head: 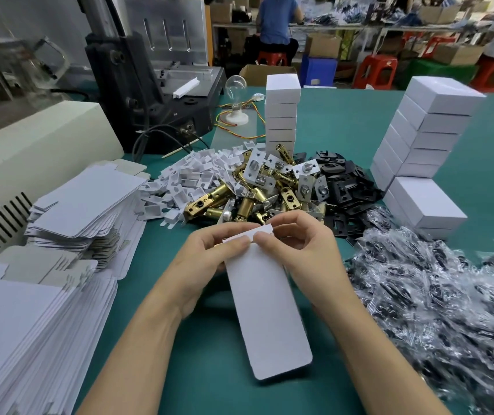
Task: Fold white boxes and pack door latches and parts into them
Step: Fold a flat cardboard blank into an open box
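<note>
I get bright, even overhead light with only soft shadows under the forearms on the green tabletop [344,121]. Glare glints off the heap of clear plastic parts bags [437,295], which looks smeared. Edges bow outward; the background blurs.

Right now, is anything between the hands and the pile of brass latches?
Nothing visible. The left hand and right hand hold a white box, and the brass latches lie just beyond, across bare green mat.

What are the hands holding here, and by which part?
Both the left hand and right hand pinch one white box at its far end flap.
</note>
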Available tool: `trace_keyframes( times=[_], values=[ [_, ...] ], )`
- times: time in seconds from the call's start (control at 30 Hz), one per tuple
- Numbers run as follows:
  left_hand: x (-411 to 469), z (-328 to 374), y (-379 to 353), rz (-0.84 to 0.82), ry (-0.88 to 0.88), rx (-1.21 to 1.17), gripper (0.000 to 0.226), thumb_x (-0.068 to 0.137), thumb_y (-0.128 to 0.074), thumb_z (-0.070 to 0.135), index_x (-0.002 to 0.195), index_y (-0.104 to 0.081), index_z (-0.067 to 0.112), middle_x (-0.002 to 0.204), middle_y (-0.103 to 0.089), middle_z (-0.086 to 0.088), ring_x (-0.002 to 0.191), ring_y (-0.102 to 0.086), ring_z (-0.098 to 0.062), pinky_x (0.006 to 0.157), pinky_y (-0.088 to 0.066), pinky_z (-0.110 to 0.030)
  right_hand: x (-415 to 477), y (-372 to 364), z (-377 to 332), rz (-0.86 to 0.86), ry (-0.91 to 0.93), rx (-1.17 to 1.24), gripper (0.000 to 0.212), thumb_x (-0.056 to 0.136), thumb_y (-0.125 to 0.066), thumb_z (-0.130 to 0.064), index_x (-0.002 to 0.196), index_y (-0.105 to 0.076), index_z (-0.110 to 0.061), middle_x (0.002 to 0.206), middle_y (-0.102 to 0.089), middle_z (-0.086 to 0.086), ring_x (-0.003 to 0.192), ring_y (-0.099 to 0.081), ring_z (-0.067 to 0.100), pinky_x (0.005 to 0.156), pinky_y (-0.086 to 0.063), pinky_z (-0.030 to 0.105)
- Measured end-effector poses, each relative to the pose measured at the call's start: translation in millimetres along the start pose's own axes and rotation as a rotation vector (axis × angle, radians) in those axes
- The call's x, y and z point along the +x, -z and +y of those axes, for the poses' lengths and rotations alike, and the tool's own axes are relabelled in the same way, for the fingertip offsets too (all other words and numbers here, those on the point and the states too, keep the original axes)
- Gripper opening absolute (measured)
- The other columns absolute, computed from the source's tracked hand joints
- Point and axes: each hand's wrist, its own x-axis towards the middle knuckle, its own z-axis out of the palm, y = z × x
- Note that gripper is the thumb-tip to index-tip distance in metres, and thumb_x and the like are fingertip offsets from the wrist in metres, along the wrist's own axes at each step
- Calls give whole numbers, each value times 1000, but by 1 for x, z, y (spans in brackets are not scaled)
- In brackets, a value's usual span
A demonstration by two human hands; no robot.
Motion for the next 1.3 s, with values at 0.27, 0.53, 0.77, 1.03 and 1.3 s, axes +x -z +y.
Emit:
trace_keyframes(
  times=[0.27,0.53,0.77,1.03,1.3],
  values=[
    [1,2,0,68,22,1,26,83,-75,39,107,-83,31,108,-80,-4,96,-74,-19,86,-58,-36,1,0,1,-35,-3,-23,19,82,-87,-19,97,-74,-18,93,-78,-5,88,-75,12,73,-62,26],
    [1,1,1,87,53,-35,20,80,-77,37,96,-84,26,95,-79,-4,84,-73,-17,75,-58,-27,1,-3,2,-47,-21,-25,27,78,-91,-20,98,-74,-25,98,-78,-1,88,-76,14,71,-61,28],
    [0,2,4,92,76,3,25,80,-77,40,99,-84,25,98,-80,-8,83,-73,-20,73,-58,-29,0,-3,0,-102,-62,-10,37,75,-93,-20,101,-71,-34,104,-78,3,88,-77,22,78,-64,39],
    [-1,3,6,49,54,42,24,81,-77,42,99,-82,26,100,-79,-4,86,-74,-16,70,-58,-26,1,-1,2,-70,-61,-26,31,78,-91,-25,101,-72,-32,99,-78,-1,86,-77,17,71,-62,33],
    [-1,2,4,25,19,43,33,76,-78,50,97,-81,25,101,-80,3,85,-72,-8,65,-56,-21,0,1,1,-68,-31,-52,12,86,-83,-30,95,-75,-29,91,-79,-8,86,-75,10,70,-60,29]
  ],
)
